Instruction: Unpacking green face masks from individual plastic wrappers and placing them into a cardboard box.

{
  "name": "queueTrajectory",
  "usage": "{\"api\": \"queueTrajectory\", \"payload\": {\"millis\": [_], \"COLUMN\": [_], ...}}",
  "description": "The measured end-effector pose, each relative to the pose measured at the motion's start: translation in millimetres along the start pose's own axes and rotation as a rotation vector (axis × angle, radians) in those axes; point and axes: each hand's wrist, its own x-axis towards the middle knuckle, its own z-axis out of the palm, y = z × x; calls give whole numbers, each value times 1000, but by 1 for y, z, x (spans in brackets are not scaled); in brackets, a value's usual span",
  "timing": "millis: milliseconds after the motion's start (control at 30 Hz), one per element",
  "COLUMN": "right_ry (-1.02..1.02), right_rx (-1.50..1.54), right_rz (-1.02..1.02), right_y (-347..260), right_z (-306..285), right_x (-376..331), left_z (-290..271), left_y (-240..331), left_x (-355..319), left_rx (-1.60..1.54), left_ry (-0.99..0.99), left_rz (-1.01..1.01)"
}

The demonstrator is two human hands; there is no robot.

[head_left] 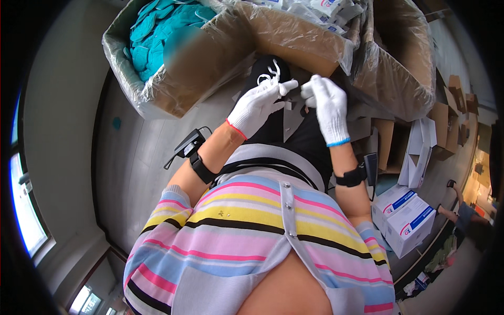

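Both my hands wear white knit gloves and meet in front of my chest. My left hand [255, 106] pinches a small white piece with white loops of cord [270, 75] dangling above it. My right hand [328, 107] closes on the other end of the same white piece, fingertips touching those of the left. What the piece is exactly I cannot tell. Black bands sit on both wrists. My black-clad lap lies below the hands.
A plastic-lined cardboard box [173, 86] of teal masks stands at upper left. A second lined box [299, 31] holds white packets; a third lined box [399, 68] stands to the right. White cartons [407, 218] sit on the floor at right. A black adapter [188, 143] lies left.
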Motion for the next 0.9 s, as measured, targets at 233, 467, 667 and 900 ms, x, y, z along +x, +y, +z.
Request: {"api": "queueTrajectory", "payload": {"millis": [233,467,667,900], "right_ry": [-377,-600,-554,-420], "right_rx": [557,589,690,549], "right_rz": [235,387,516,383], "right_y": [5,15,27,31], "right_z": [27,27,33,31], "right_x": [0,10,6,-10], "left_z": [-14,-16,-11,-15], "left_y": [-25,-35,-33,-10], "left_x": [27,20,17,31], "left_rx": [48,434,614,-128], "left_ry": [-3,49,61,-158], "left_rz": [24,235,11,68]}}
